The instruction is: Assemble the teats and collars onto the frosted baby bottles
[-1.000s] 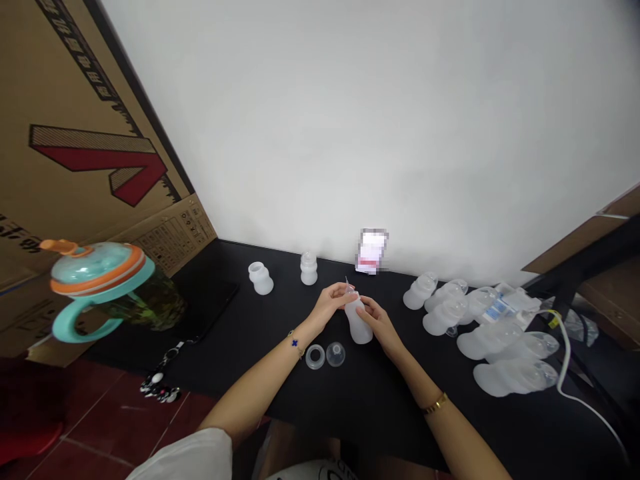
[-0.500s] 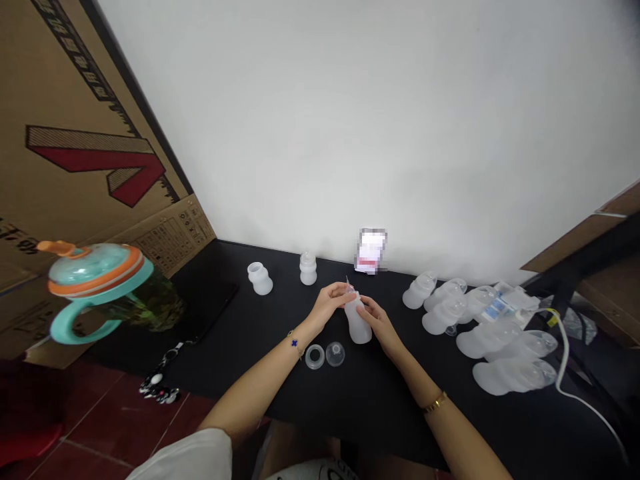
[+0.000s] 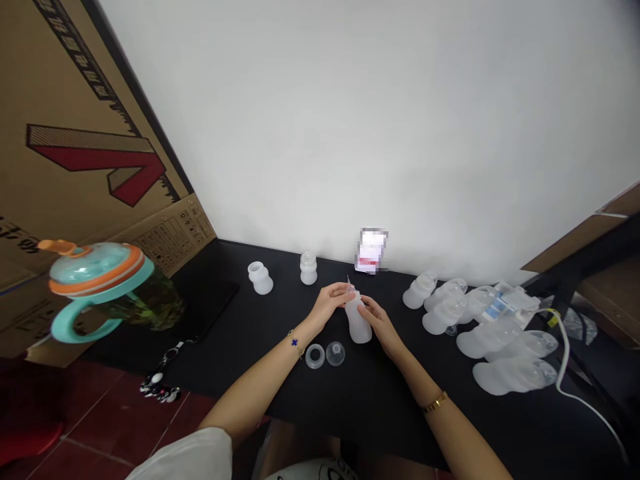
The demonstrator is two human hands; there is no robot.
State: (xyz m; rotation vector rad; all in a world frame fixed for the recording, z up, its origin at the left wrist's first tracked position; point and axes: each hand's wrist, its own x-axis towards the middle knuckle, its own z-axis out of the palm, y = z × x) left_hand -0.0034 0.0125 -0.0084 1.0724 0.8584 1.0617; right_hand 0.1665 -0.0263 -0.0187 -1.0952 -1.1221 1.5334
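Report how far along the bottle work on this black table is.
Done, apparently: one capped bottle stands at the back. In hand: left hand and right hand hold an open bottle. Left: ring and dome lie loose; one open bottle waits.

The bottle (image 3: pixel 358 322) looks like cloudy, soft plastic, the ring (image 3: pixel 315 356) and small cap (image 3: pixel 335 353) are clear plastic, the worktop (image 3: pixel 280 320) is dull black, maybe smooth, and the big box (image 3: pixel 75 153) is brown cardboard.

Both hands (image 3: pixel 356 312) close together — fingers curled, forearms converging.
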